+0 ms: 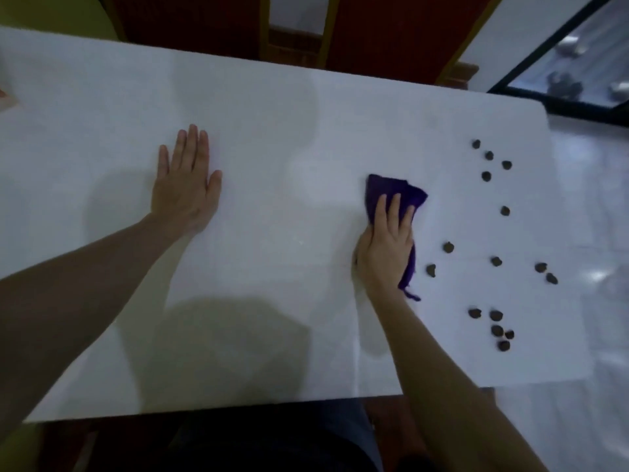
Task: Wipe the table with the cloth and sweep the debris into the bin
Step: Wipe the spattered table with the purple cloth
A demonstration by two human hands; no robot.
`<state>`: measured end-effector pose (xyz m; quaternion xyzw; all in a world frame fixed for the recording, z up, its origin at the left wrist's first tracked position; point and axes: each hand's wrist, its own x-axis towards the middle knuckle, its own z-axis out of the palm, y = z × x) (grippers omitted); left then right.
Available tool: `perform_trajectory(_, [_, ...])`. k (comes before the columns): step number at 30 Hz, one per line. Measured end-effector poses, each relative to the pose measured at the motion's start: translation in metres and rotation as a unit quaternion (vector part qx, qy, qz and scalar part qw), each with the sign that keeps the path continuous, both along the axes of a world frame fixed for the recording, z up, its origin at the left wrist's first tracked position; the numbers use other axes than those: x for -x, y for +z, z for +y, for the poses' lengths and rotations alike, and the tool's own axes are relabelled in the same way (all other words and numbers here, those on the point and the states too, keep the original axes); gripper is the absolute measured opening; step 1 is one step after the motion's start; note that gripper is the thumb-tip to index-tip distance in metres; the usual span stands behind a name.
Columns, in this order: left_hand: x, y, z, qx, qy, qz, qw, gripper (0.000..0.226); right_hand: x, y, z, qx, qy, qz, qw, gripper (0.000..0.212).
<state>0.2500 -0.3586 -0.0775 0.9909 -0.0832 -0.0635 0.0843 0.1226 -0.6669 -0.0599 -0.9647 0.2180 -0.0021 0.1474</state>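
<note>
- Purple cloth lies bunched on the white table, right of the table's middle, with a thin tail of fabric trailing toward the near edge.
- The right hand presses down on the cloth, fingers laid over its top and the palm covering its nearer half; the hand is closed onto the fabric rather than spread flat.
- The left hand rests palm down on the bare table, well apart from the cloth, with fingers straight, close together and pointing away from the person; it holds nothing.
- Dark debris, small rounded brownish pieces, is scattered over the right end of the table, all of it to the right of the cloth.
- A loose group of four pieces sits toward the far right corner, a tighter cluster lies near the front right, and single pieces are dotted between them.
- The nearest piece lies just beside the cloth's trailing tail, not touching it.
- Two pieces sit close to the table's right edge.
- Both forearms are bare and reach in from the near edge of the table.
- Beyond the far edge stands red and wooden furniture, blurred; a pale glossy floor shows to the right of the table.
</note>
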Motion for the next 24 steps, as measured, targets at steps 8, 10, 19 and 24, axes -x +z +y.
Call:
perform_trajectory(8, [0.05,-0.003,-0.044,0.025,-0.095,0.006,0.995,0.064,0.08,-0.004,0.108,-0.029,0.247,0.011,0.969,0.063])
perform_trajectory(10, [0.064,-0.004,-0.052,0.021,-0.112,0.009,0.993,0.065,0.079,-0.002,0.092,-0.027,0.259,0.006,0.965,0.062])
perform_trajectory(19, [0.117,-0.001,-0.117,0.031,-0.138,0.01,0.99,0.066,0.07,-0.004,-0.07,0.001,0.088,-0.011,0.996,0.062])
perform_trajectory(24, [0.137,-0.003,-0.152,0.019,-0.128,0.01,0.992,0.067,0.077,-0.004,-0.153,0.001,0.0,0.012,1.0,0.055])
